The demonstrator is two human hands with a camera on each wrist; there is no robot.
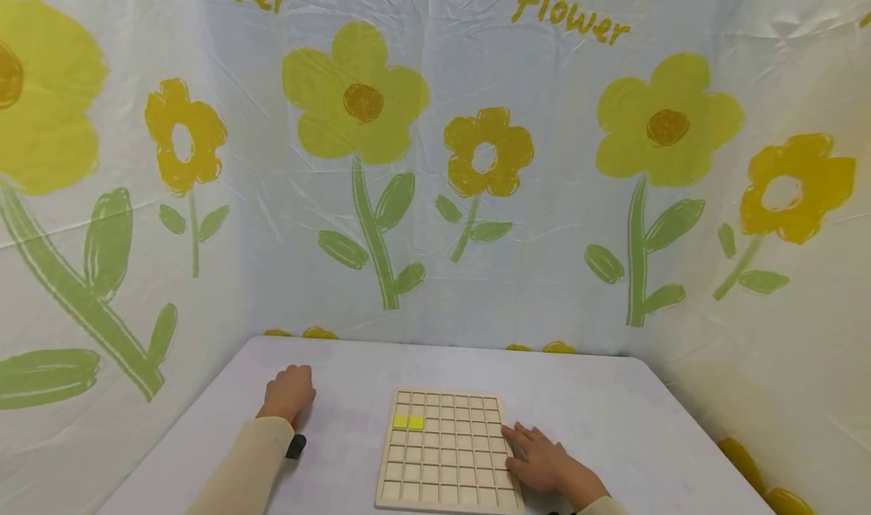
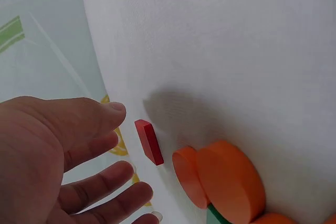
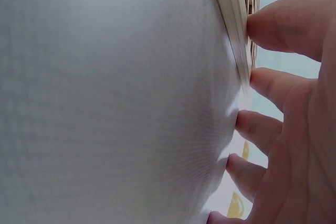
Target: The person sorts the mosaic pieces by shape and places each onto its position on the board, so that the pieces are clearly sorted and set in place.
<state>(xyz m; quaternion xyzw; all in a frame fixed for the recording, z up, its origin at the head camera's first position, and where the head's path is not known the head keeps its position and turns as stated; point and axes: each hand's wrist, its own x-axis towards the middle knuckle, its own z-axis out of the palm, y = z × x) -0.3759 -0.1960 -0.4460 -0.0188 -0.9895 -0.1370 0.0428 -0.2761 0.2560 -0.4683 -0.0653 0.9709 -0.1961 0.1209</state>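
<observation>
A pale wooden grid board [image 1: 446, 454] lies on the table, with two yellow squares [image 1: 416, 423] side by side in cells near its left edge. My right hand [image 1: 544, 458] is spread at the board's right side; in the right wrist view the thumb and index fingertip [image 3: 255, 77] touch the board's edge [image 3: 231, 9], while other fingertips rest on the tabletop. My left hand [image 1: 289, 394] is left of the board and holds nothing. Its fingers [image 2: 105, 184] extend loosely in the left wrist view, near a thin red block [image 2: 149, 142] and orange rounded pieces [image 2: 231, 179].
The white table [image 1: 354, 371] has rounded far corners. Flower-printed cloth [image 1: 435, 197] hangs behind it and along both sides. A green piece [image 2: 215, 215] shows beneath the orange ones, and another orange piece [image 2: 275, 219] is cut off at the frame's bottom.
</observation>
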